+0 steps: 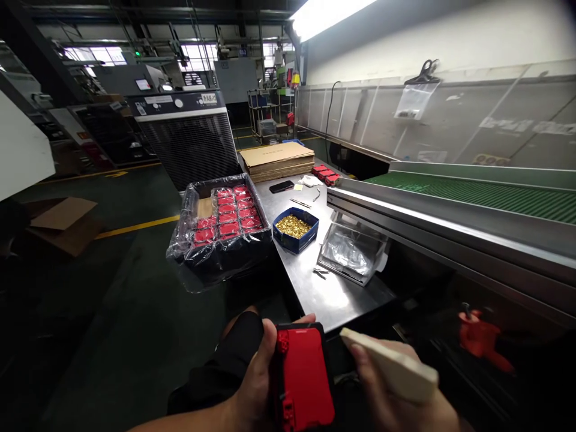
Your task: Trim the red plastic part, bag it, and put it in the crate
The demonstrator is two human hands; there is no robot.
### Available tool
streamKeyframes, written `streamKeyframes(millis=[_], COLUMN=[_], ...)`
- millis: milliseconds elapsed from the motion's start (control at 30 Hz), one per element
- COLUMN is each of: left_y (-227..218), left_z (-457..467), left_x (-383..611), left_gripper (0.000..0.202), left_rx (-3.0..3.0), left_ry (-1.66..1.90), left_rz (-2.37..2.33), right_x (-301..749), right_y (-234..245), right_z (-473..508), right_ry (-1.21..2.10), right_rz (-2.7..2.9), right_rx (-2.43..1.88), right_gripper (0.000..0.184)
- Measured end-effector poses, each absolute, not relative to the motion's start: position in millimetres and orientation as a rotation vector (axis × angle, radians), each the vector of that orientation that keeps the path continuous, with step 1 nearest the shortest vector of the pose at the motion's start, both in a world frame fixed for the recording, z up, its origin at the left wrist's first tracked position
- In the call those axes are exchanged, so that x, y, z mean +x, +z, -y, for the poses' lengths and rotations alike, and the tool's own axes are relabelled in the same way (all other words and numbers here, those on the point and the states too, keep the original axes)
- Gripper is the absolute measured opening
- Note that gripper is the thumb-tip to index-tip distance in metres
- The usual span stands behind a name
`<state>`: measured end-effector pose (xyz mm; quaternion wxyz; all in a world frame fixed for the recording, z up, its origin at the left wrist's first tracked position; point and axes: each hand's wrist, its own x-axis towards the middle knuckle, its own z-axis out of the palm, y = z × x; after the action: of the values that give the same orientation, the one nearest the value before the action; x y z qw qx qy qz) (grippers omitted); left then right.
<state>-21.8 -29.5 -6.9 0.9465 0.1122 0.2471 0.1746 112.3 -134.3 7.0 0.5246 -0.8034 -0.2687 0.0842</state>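
Note:
My left hand [254, 375] grips a red plastic part with a black frame [302, 375] at the bottom centre, fingers wrapped round its left edge. My right hand [396, 399] holds a flat cream-coloured block [389, 366] just right of the red part, its tip pointing toward the part's upper right corner. Both hands hover below the near end of a steel table [333, 294].
On the table stand a black plastic-lined crate of red parts [225, 219], a blue box of small brass pieces [294, 228], a clear tray [351, 252], a phone [281, 186] and stacked cardboard [276, 159]. A green conveyor [477, 192] runs at right. A red piece [481, 339] lies below it.

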Motion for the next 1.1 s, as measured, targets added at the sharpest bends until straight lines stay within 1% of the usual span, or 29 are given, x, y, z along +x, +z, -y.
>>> streamKeyframes(millis=[67, 133, 200, 300, 467, 500, 567, 633, 767, 867, 967, 1033, 1100], left_y=[-6.3, -7.3, -8.7, -9.1, -5.7, -5.2, -4.4, -3.4, -0.8, -0.5, -0.9, -0.6, 0.7], left_z=[27.2, 25.5, 24.3, 22.8, 20.3, 19.8, 19.1, 19.1, 19.9, 17.6, 11.8, 7.8, 5.0], left_x=[-21.6, -21.6, -22.0, -22.7, -22.5, -22.5, -22.8, -23.1, -23.1, -23.5, -25.3, -27.0, -28.8], left_gripper=[0.095, 0.092, 0.089, 0.088, 0.085, 0.085, 0.085, 0.086, 0.083, 0.087, 0.093, 0.096, 0.1], left_rx=[0.228, 0.231, 0.22, 0.215, 0.228, 0.225, 0.221, 0.218, 0.189, 0.226, 0.55, 0.862, 1.083], left_ry=[0.336, 0.339, 0.343, 0.355, 0.369, 0.371, 0.372, 0.364, 0.339, 0.324, 0.455, 0.593, 0.653], left_rz=[-0.5, -0.473, -0.441, -0.406, -0.358, -0.352, -0.343, -0.348, -0.38, -0.45, -0.553, -0.563, -0.512], right_x=[127.7, 141.8, 151.4, 160.4, 180.4, 184.7, 191.3, 194.4, 192.0, 184.1, 166.0, 148.2, 129.0], right_y=[-4.4, -23.9, -46.5, -76.9, -108.6, -112.2, -116.9, -118.7, -115.0, -98.9, -65.0, -36.9, -11.3], right_z=[130.8, 122.8, 110.7, 87.6, 50.2, 45.2, 39.0, 36.9, 36.1, 37.9, 53.2, 72.3, 92.7], right_ry=[0.374, 0.523, 0.577, 0.601, 0.684, 0.692, 0.699, 0.684, 0.582, 0.545, 0.661, 0.79, 0.944], right_rz=[0.405, 0.385, 0.435, 0.499, 0.747, 0.786, 0.826, 0.822, 0.798, 0.731, 0.734, 0.764, 0.755], right_rx=[-1.986, -1.98, -2.022, -2.111, -2.251, -2.299, -2.393, -2.471, -2.531, -2.449, -2.184, -1.963, -1.696], right_gripper=[0.051, 0.062, 0.061, 0.055, 0.036, 0.035, 0.039, 0.049, 0.06, 0.065, 0.061, 0.064, 0.057])
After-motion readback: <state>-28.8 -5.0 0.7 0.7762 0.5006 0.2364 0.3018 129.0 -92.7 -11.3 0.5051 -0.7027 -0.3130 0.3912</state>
